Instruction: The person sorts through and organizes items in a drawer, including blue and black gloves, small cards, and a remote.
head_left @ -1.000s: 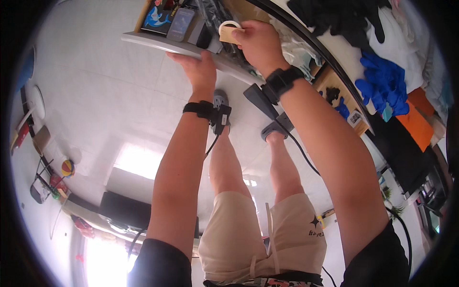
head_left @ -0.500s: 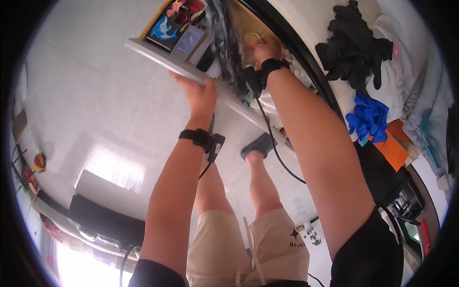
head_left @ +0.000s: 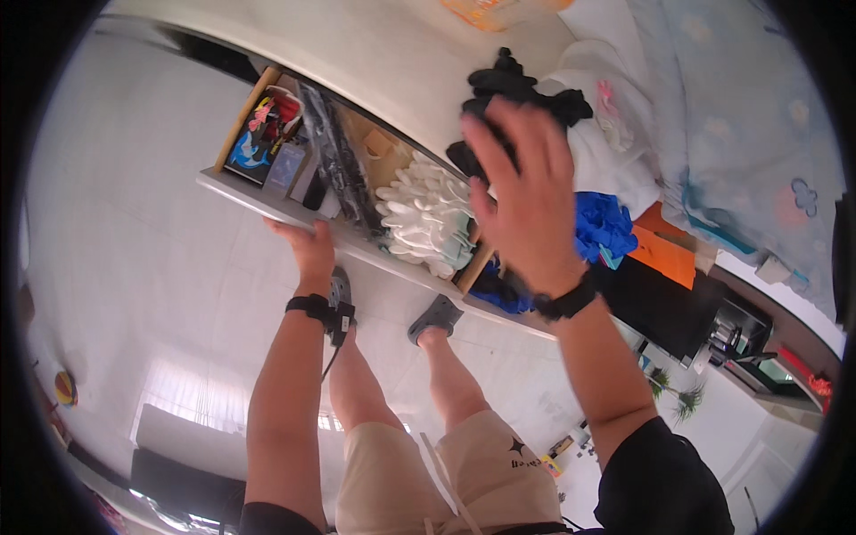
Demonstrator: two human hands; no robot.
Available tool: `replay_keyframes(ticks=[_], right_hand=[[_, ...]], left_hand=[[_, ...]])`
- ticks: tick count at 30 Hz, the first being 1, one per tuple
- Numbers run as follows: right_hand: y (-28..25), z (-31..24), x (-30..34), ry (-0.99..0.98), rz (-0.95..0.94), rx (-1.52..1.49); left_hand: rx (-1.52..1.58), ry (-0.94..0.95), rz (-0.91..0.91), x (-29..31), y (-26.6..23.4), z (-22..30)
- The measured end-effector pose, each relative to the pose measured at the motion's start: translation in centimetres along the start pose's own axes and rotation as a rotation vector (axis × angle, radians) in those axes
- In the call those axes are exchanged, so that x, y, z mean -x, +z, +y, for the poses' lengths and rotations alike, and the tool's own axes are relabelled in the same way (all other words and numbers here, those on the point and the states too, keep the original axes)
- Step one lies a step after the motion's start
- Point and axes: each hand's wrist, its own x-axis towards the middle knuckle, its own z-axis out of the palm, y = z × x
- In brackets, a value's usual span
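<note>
My left hand (head_left: 308, 254) holds the white front of an open drawer (head_left: 357, 242), its thumb and fingers against the edge. My right hand (head_left: 530, 201), slightly blurred, is raised with its fingers spread and nothing in it. Behind it, a heap of black gloves (head_left: 560, 105) lies on the pale top, partly hidden by the fingers. White gloves (head_left: 426, 209) fill one part of the drawer. Beside them lie dark items in clear plastic wrap (head_left: 337, 152), a tan piece (head_left: 378, 144) and a dark box with a blue dolphin (head_left: 253, 152).
White cloth (head_left: 615, 165), blue gloves (head_left: 604, 225) and an orange sheet (head_left: 658, 248) lie on the top to the right. A wooden divider (head_left: 474, 269) separates off dark blue items (head_left: 501, 290). My shoes (head_left: 435, 318) stand on the pale floor below the drawer.
My right hand has come out of the drawer and moved right, over the black gloves, with its fingers opening. My left hand stays at the drawer front. The view has shifted toward the right.
</note>
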Motion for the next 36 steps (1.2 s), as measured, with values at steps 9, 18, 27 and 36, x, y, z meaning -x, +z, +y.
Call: replay_keyframes(ticks=[9,18,27,36], right_hand=[[3.3,6.1,-0.9,-0.055,-0.479,0.175],[3.1,0.8,3.9,-0.007,-0.327,-0.004],[0.3,-5.4,14.4,0.004,0.387,-0.332],[-2.7,-6.4,36.2,0.822,0.163,-0.807]], left_hand=[[0.044,0.083,-0.032,-1.2,0.7,-0.8],[0.203,-0.359,-0.166,-0.7,0.1,3.8],[0.342,-0.349,-0.478,-0.5,-0.8,4.6],[0.425,-0.367,-0.645,-2.6,2.1,8.2]])
